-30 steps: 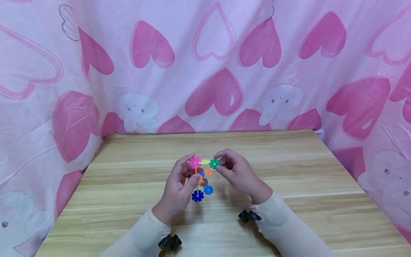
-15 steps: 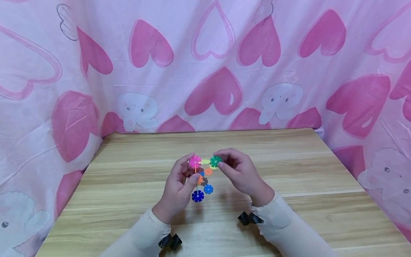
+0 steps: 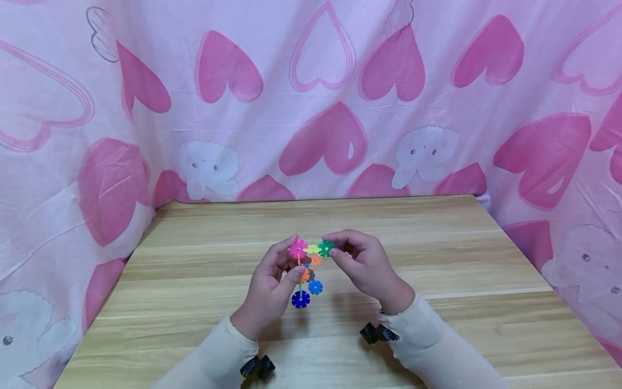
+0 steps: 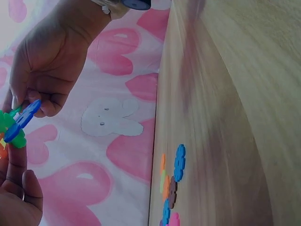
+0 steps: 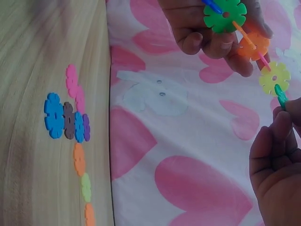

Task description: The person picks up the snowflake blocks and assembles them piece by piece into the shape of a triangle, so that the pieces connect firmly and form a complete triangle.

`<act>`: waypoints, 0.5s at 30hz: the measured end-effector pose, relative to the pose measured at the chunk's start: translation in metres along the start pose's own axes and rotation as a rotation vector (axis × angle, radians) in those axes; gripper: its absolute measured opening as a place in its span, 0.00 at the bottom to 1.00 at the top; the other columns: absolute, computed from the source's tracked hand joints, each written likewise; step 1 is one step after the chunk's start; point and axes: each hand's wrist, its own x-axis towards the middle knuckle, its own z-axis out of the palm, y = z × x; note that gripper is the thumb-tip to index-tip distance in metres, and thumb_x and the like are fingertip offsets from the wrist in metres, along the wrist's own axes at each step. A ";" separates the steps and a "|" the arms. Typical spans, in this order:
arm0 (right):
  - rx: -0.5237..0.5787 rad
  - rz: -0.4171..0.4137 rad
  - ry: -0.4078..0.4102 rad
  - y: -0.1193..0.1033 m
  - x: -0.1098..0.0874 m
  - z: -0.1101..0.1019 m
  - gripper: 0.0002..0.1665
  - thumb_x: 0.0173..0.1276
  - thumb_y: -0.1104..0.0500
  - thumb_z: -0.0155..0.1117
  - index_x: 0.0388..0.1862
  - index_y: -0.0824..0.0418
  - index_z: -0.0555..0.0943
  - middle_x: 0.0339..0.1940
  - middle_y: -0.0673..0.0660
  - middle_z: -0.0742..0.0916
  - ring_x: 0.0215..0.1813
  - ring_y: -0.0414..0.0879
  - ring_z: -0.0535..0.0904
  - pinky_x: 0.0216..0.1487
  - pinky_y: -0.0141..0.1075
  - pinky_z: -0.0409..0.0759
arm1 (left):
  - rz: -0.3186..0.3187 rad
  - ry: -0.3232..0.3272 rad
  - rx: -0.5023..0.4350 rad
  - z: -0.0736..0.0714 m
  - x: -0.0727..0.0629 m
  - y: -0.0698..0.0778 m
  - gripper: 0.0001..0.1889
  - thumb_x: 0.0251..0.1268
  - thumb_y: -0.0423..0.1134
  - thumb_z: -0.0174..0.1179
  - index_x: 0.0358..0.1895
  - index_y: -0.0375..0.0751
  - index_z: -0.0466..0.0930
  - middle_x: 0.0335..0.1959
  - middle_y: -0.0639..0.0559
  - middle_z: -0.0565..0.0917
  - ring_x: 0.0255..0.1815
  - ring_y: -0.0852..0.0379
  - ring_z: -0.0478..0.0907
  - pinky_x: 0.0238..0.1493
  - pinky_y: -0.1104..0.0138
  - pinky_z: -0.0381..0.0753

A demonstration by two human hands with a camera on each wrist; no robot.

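A chain of notched plastic snowflake discs is held above the table. In the head view my left hand grips it near the pink disc, and a dark blue disc hangs at its lower end. My right hand pinches a green disc between thumb and fingers. In the right wrist view that dark green disc stands edge-on at the rim of the yellow disc ending the chain. An orange disc and a brighter green disc follow along it. The left fingers partly hide the chain.
Several loose discs lie on the wooden table below the hands, among them a blue one, a brown one and pink ones. A pink heart-print cloth hangs behind and beside the table.
The green disc in my right hand first shifted slightly up and right, then came down a little. My left hand's chain has moved slightly right and down, narrowing the gap to it.
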 end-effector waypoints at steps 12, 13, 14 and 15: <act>-0.006 -0.041 -0.032 -0.001 0.000 -0.001 0.16 0.73 0.73 0.64 0.56 0.64 0.87 0.48 0.60 0.90 0.41 0.49 0.84 0.42 0.35 0.87 | 0.004 0.010 -0.002 0.002 -0.001 -0.002 0.33 0.76 0.28 0.61 0.79 0.52 0.66 0.54 0.43 0.87 0.47 0.55 0.82 0.44 0.69 0.83; -0.015 -0.042 -0.030 -0.001 0.000 -0.001 0.16 0.73 0.73 0.64 0.55 0.64 0.88 0.48 0.59 0.90 0.41 0.48 0.84 0.41 0.35 0.87 | -0.001 0.011 -0.003 0.002 -0.002 -0.002 0.33 0.76 0.28 0.61 0.80 0.53 0.65 0.55 0.44 0.87 0.48 0.55 0.82 0.45 0.69 0.83; -0.020 -0.041 -0.027 -0.001 0.000 -0.001 0.16 0.73 0.73 0.64 0.55 0.63 0.88 0.48 0.59 0.90 0.41 0.48 0.84 0.42 0.35 0.87 | -0.003 0.012 -0.002 0.003 -0.002 -0.002 0.33 0.76 0.29 0.61 0.80 0.53 0.65 0.55 0.44 0.87 0.48 0.55 0.82 0.45 0.69 0.83; -0.025 -0.038 -0.024 -0.002 0.000 -0.001 0.16 0.73 0.73 0.64 0.54 0.63 0.88 0.47 0.58 0.90 0.41 0.47 0.84 0.42 0.35 0.87 | -0.006 0.012 -0.001 0.003 -0.002 -0.002 0.33 0.76 0.29 0.61 0.80 0.53 0.65 0.55 0.45 0.87 0.48 0.55 0.81 0.45 0.69 0.83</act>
